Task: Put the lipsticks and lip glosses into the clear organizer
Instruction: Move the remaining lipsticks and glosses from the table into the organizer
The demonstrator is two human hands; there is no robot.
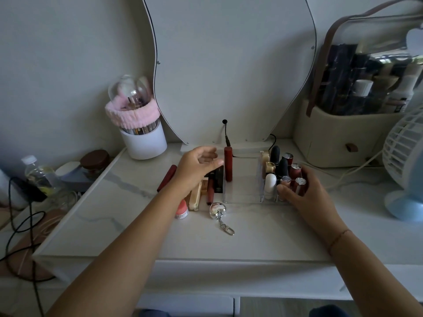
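The clear organizer (242,197) stands on the marble top. Its right compartments hold several upright lipsticks and glosses (282,167). A tall dark red tube (228,164) stands upright in its left section. My left hand (196,169) hovers just left of that tube, fingers loosely curled and holding nothing. My right hand (304,193) grips the organizer's right front corner, thumb on the front wall. Several loose lip products (209,186) lie left of the organizer, partly under my left hand, with a dark red tube (167,178) and a coral tube (182,210) among them.
A silver heart keychain (218,211) lies in front of the organizer. A white brush holder with a pink band (143,133) stands at back left, a mirror (229,65) behind, a beige cosmetic bag (338,131) and a fan (405,165) at right. Bottles and cables crowd the left edge.
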